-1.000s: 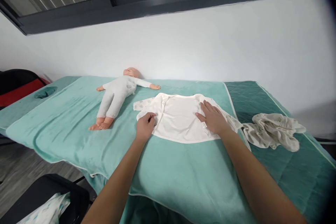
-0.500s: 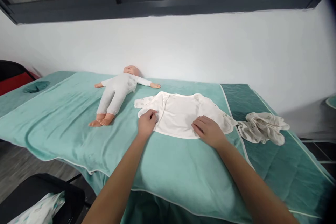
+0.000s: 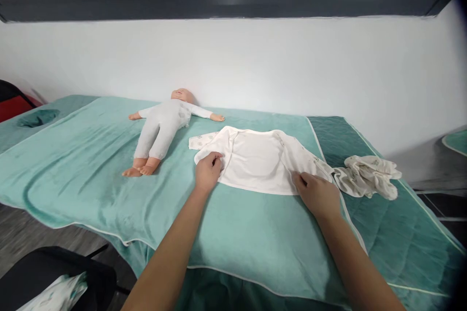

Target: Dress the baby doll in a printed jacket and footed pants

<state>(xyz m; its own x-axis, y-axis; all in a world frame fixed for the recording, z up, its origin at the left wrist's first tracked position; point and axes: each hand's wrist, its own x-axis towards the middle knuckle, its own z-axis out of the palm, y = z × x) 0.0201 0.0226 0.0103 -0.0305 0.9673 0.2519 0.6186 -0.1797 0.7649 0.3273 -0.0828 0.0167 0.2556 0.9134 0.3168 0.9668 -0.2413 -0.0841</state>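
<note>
A white baby shirt (image 3: pixel 257 160) lies spread on the green blanket (image 3: pixel 233 233), its printed sleeves reaching out to both sides. My left hand (image 3: pixel 208 171) pinches the cloth near the shirt's lower left side, fingers closed. At the lower right edge, my right hand (image 3: pixel 316 194) has its fingers curled closed on the shirt's cloth. Behind and to the left, a baby doll (image 3: pixel 166 121) in a white bodysuit lies on its back with arms out and bare feet toward me.
Crumpled printed cloth (image 3: pixel 368 175) lies on the darker green sheet (image 3: pixel 386 238) at right. A black chair (image 3: pixel 62 272) bearing a printed white cloth (image 3: pixel 58 294) stands front left. The white wall (image 3: pixel 255 68) and window frame (image 3: pixel 292 0) rise behind.
My right hand has moved rightward along the shirt's lower edge and its fingers have closed on the cloth there. My left hand stays at the left side. The view has shifted slightly.
</note>
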